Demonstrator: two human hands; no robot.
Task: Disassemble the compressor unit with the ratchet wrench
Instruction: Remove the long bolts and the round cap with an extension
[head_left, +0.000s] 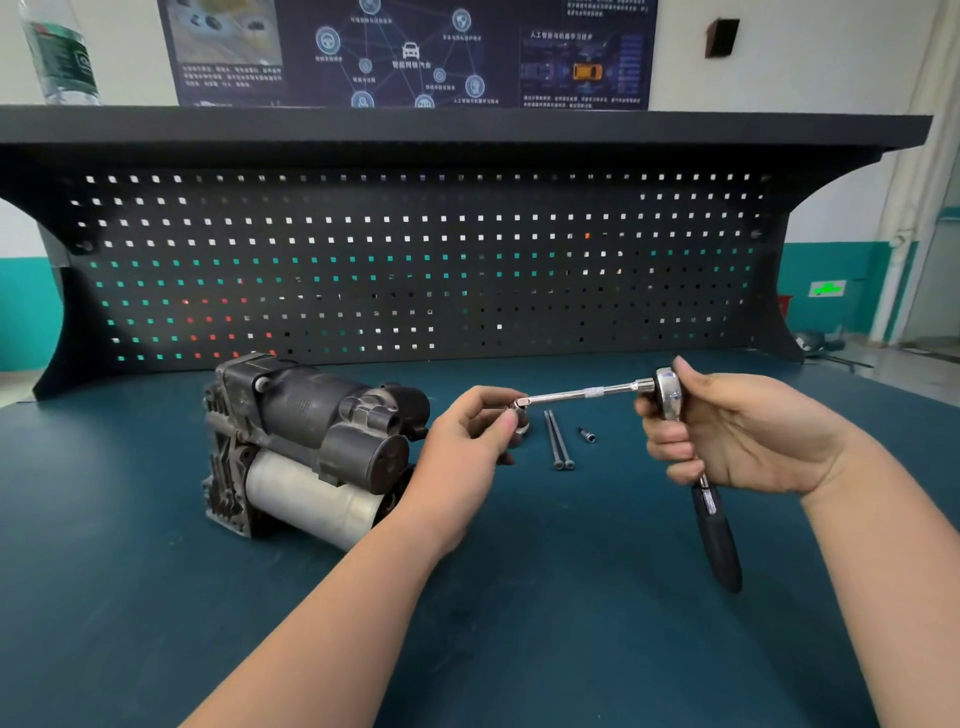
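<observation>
The compressor unit (311, 441), dark cast metal with a silver motor cylinder, lies on the teal bench at the left. My right hand (737, 436) grips the ratchet wrench (670, 400) just below its chrome head, the black handle hanging down toward me. A chrome extension bar (587, 393) points left from the head. My left hand (467, 441) pinches the bar's far tip, where a small metal piece sits between my fingers. Both hands hover above the bench, to the right of the compressor.
Two long bolts (558, 439) lie side by side on the bench between my hands, with a short bolt (587, 435) just to their right. A black pegboard (415, 260) backs the bench under a shelf holding a plastic bottle (60, 52).
</observation>
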